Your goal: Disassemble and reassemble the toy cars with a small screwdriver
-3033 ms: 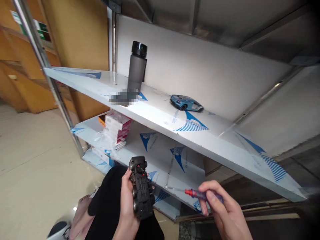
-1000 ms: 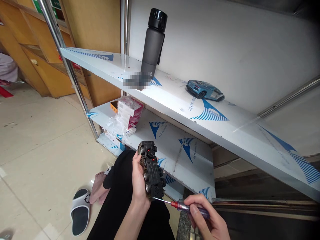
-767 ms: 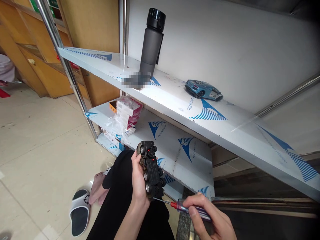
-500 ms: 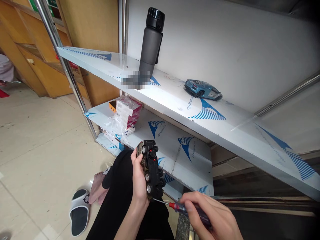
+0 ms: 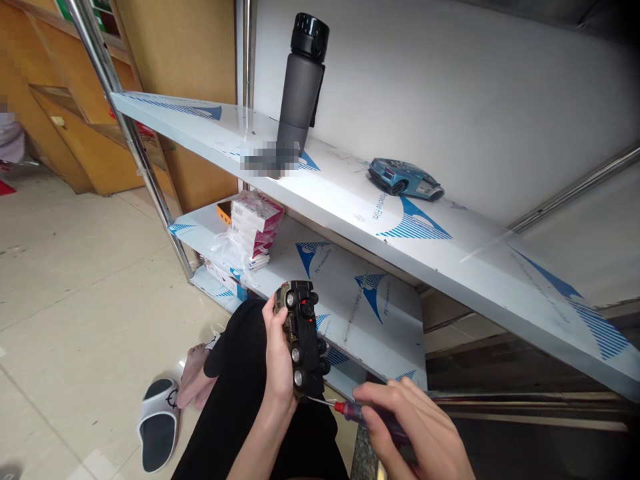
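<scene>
My left hand is wrapped round a black toy truck, held underside up over my lap. A small screwdriver with a red collar and dark handle sits in my right hand, fingers closed on the handle. Its thin metal tip touches the rear end of the truck's underside. A blue toy car stands on the upper shelf beyond my hands.
A tall dark water bottle stands on the upper shelf at the back. Pink-and-white boxes are stacked on the lower shelf. A steel post rises at left. A slipper and a bare foot lie on the tiled floor.
Three seconds ago the screwdriver was held away to the right; its tip now rests on the truck's rear underside. In the last second my right hand rolled over the handle and the truck tilted slightly.
</scene>
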The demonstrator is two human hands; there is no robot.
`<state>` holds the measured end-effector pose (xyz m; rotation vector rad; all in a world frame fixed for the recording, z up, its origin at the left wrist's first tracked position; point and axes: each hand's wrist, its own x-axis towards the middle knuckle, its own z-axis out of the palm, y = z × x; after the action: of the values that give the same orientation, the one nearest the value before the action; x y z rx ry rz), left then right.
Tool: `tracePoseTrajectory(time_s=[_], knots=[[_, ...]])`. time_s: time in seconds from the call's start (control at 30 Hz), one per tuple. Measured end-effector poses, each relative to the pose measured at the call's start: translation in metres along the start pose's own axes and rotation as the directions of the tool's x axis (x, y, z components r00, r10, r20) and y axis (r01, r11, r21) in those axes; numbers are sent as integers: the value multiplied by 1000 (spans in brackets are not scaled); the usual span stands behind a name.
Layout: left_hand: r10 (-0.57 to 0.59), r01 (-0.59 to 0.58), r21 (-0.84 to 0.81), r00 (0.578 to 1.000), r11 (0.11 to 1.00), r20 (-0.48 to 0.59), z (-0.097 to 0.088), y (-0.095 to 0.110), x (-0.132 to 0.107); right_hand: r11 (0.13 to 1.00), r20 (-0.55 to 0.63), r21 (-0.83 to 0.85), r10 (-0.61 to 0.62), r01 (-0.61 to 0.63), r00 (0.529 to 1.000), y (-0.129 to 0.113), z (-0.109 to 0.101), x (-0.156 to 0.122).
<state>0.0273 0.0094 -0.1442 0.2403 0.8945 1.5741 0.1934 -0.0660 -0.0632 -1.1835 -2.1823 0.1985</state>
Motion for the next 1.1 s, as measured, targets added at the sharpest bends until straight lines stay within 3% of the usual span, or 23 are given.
tracePoseTrajectory(time_s=[0.17, 0.7, 1.0, 1.1], knots=[[15, -15, 38, 1000, 999, -9, 0, -2, 0, 990, 78, -130, 57, -47, 995, 0, -3, -3], [34, -34, 69, 999, 997, -4, -6, -6, 4, 986, 96, -6, 166, -166, 981, 2, -4, -3], [6, -6, 59, 1000, 998, 3, -5, -4, 4, 958, 114, 68, 270, -279, 956, 10, 2, -16], [10, -11, 76, 1000, 997, 13, -5, -5, 4, 965, 100, 40, 255, -260, 962, 11, 2, -15]])
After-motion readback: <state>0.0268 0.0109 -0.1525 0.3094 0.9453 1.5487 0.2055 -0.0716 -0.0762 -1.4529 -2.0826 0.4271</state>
